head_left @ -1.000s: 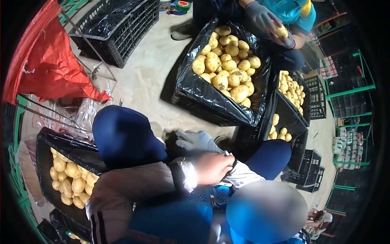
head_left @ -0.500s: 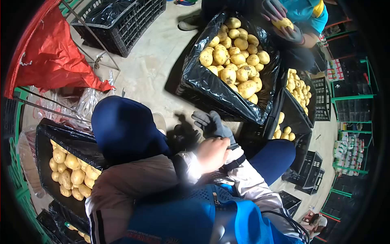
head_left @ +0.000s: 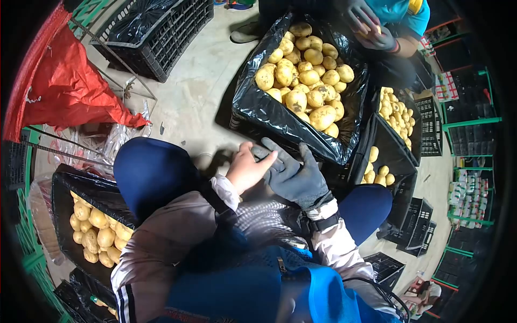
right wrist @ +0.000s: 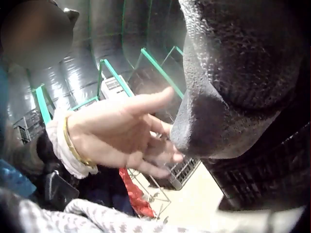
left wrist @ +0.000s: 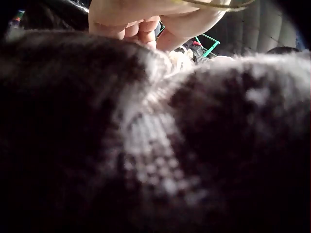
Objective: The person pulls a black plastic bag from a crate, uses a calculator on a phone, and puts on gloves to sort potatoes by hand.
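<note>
Potatoes (head_left: 304, 81) fill a crate (head_left: 258, 116) lined with a black bag. Just in front of the crate's near side, the right hand (head_left: 295, 175) lies spread and relaxed inside a grey glove (head_left: 309, 191). The bare left hand (head_left: 243, 171) sits beside it, further from the crate. Its loosely straightened fingers (right wrist: 163, 158) touch the glove's fingers without gripping anything.
</note>
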A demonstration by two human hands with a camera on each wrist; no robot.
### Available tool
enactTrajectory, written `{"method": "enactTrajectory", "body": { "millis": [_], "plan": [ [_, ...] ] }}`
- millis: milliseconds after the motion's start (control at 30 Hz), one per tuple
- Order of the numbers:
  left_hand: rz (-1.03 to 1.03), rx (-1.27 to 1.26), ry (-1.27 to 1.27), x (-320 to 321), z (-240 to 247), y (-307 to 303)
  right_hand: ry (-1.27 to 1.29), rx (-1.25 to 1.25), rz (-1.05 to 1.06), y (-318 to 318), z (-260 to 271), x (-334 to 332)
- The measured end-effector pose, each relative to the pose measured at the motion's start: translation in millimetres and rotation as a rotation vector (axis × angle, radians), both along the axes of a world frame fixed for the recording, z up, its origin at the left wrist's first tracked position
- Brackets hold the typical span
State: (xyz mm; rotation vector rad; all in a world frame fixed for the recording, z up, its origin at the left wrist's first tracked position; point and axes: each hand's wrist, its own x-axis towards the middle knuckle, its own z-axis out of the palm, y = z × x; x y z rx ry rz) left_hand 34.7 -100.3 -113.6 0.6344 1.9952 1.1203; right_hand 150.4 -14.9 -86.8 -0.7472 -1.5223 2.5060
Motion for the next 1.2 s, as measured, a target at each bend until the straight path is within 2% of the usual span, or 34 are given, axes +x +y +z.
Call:
{"method": "enactTrajectory", "body": {
  "millis": [33, 67, 133, 167, 300, 333, 400, 433, 467, 533, 567, 600, 667, 700, 800, 833, 900, 1000, 1100, 1133, 1200],
  "plan": [
    [0.071, 0.12, -0.518, 0, 8, 1, 0.034, 0.142, 0.002, -3, -3, 2],
    [0.067, 0.12, -0.511, 0, 4, 1, 0.04, 0.143, -0.003, -1, 1, 2],
    [0.101, 0.214, -0.401, -1, -22, 0, 0.251, -0.968, -0.157, 2, 19, -1],
    [0.109, 0.189, -0.174, -1, -37, 2, 0.266, -0.993, -0.181, 2, 12, -2],
    [0.053, 0.109, -0.051, 2, -55, 5, 0.461, -0.956, -0.046, 8, -13, 5],
    [0.047, 0.108, -0.053, 4, -43, 5, 0.371, -0.949, -0.213, 9, -23, 7],
    [0.0, 0.107, 0.501, 14, -19, 1, 0.184, -0.917, -0.541, 13, -47, 13],
    [-0.148, 0.22, 0.482, 18, -10, 0, 0.199, -0.966, -0.583, 16, -62, 15],
    [-0.278, 0.221, 0.151, 29, 3, -4, 0.227, -0.946, -0.56, 15, -81, 16],
    [-0.573, 0.251, 0.129, 46, 5, -11, 0.124, -0.946, -0.599, 10, -101, 9],
    [-0.571, 0.25, 0.121, 49, 3, -12, 0.133, -0.862, -0.563, 8, -127, 13],
    [-0.559, 0.231, 0.182, 51, 1, -13, 0.124, -0.862, -0.56, 6, -123, 11],
    [-0.533, 0.206, 0.239, 54, -3, -15, -0.002, -1.022, -0.656, 3, -114, 4],
    [-0.516, 0.248, 0.256, 54, -5, -16, -0.051, -0.995, -0.726, -1, -93, -4],
    [-0.492, 0.308, 0.275, 54, -7, -14, -0.089, -1.006, -0.802, 0, -99, -5],
    [-0.432, 0.367, 0.273, 54, -7, -13, 0.03, -0.786, -0.835, -12, -115, -3],
    [-0.364, 0.418, 0.271, 54, -7, -13, 0.021, -0.823, -0.819, -6, -128, 7],
    [-0.416, 0.36, 0.222, 52, -4, -14, 0.054, -0.869, -0.749, 1, -132, 13],
    [-0.545, 0.382, -0.236, 57, -3, -16, 0.123, -0.866, -0.568, 11, -125, 16],
    [-0.545, 0.378, -0.238, 59, -6, -17, 0.122, -0.87, -0.57, 11, -131, 18],
    [-0.789, 0.396, -0.371, 64, -8, -19, -0.021, -0.369, -0.534, 6, -147, 26]
  ]
}}
